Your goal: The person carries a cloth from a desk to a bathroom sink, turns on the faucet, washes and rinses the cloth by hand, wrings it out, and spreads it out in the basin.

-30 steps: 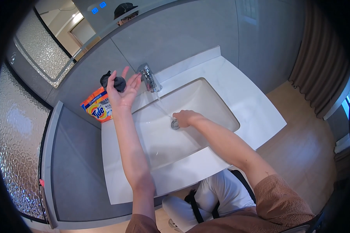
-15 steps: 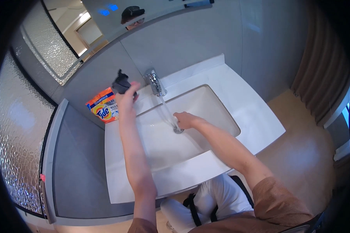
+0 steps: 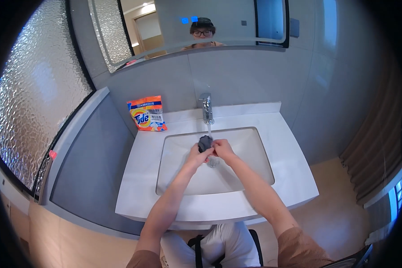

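A dark grey, bunched-up cloth (image 3: 205, 142) is held over the sink basin (image 3: 183, 184), just below the chrome faucet (image 3: 207, 109). Water (image 3: 209, 129) runs from the spout down onto or beside it. My left hand (image 3: 197, 156) grips the cloth from the left and below, fingers wrapped round it. From the right, my right hand (image 3: 223, 149) closes its fingertips on the cloth's near right edge. The two hands meet there, and the exact finger grip is partly hidden. Just under them shows the round metal drain (image 3: 213, 162).
An orange detergent bag (image 3: 147, 115) stands on the white counter (image 3: 140, 167), left of the faucet against the wall. A mirror (image 3: 232, 24) hangs above. Textured glass (image 3: 35, 94) and a low grey partition (image 3: 87, 172) border the left; a brown curtain (image 3: 366, 134) hangs at right.
My left hand has brought the cloth from beside the detergent bag down under the faucet. My right hand has moved from the drain area up to the cloth. The view has turned and levelled.
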{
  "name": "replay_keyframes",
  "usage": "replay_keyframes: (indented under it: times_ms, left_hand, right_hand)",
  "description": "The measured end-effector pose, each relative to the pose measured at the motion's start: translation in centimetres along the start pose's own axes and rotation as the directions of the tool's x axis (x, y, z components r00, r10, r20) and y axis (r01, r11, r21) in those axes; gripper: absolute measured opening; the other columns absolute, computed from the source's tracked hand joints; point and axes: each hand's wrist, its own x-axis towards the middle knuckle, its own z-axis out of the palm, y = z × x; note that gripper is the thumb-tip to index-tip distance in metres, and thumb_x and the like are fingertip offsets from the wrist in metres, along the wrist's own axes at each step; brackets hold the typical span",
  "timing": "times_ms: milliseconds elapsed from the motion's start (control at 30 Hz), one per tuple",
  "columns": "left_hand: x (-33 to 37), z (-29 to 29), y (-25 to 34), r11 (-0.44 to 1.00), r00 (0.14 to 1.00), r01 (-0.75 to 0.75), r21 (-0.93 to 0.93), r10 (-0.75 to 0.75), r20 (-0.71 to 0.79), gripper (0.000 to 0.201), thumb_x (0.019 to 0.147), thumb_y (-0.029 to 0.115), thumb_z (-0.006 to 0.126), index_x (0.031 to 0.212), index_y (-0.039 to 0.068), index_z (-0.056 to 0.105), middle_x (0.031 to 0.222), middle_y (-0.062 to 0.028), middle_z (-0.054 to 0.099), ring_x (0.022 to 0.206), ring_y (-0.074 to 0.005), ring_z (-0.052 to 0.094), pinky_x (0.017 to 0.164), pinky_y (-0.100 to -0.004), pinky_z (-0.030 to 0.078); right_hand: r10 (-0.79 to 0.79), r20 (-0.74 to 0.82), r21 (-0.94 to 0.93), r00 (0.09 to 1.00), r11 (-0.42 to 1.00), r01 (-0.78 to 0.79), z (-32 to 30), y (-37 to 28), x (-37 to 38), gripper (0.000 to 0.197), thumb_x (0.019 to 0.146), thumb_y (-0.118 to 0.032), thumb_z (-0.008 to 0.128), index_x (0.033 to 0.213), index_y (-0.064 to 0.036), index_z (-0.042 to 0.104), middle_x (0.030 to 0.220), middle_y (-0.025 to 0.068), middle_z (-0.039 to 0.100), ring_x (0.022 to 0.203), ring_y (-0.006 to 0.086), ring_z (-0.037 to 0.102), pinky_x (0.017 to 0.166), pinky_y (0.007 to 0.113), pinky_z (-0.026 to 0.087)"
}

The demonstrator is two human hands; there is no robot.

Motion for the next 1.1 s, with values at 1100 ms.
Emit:
replay_keyframes:
  times_ms: [1100]
  left_hand:
    - [1.9,-1.9,-2.5,0.962,0.99,-0.137,-0.235,0.127,-0.058,0.036,0.091,-0.002,0.059,0.123,-0.001,0.044,0.113,-0.0163,0.062,0.102,-0.0243,0.066,0.088,-0.036,0.058]
  right_hand:
    - [0.045,-0.065,0.451,0.997,0.892,-0.011,-1.4,-2.7,-3.3,0.061,0.089,-0.018,0.067,0.14,-0.0063,0.037,0.107,0.0104,0.058,0.088,0.0195,0.061,0.075,0.034,0.05]
